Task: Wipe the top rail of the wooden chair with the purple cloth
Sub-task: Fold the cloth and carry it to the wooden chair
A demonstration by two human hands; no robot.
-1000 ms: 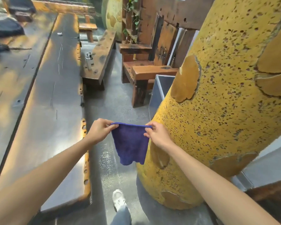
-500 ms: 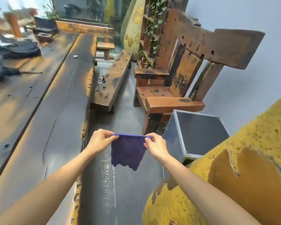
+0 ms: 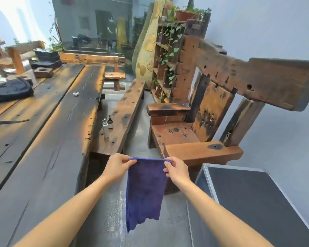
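Purple cloth (image 3: 144, 195) hanging flat and limp over the grey floor (image 3: 107, 220), stretched along its top hem between both hands, lower edge ragged and free. Pinched at the upper left corner by the left hand (image 3: 117, 167), thumb and curled fingers closed on the hem; pinched at the upper right corner by the right hand (image 3: 176, 171) the same way. Fingertips partly buried in the fold, so exact grip hard to make out.

Held low, in front of the wooden chair (image 3: 194, 132) and well apart from its top rail (image 3: 257, 81), which runs high to the right, its far end blocked by an upright post. Near armrest (image 3: 203, 151) just behind the right hand. Chair legs mostly hidden behind cloth, arm and a black case with metal edging (image 3: 257, 202), itself cut off at the bottom right.

To the left, long dark wooden table (image 3: 43, 157), cropped at the frame edge. Beyond the hands, plank bench (image 3: 121, 114) carrying two small pump bottles (image 3: 107, 126), labels too small to read. Plant shelf (image 3: 166, 56) behind the chair; reflections in the far glass blurred.
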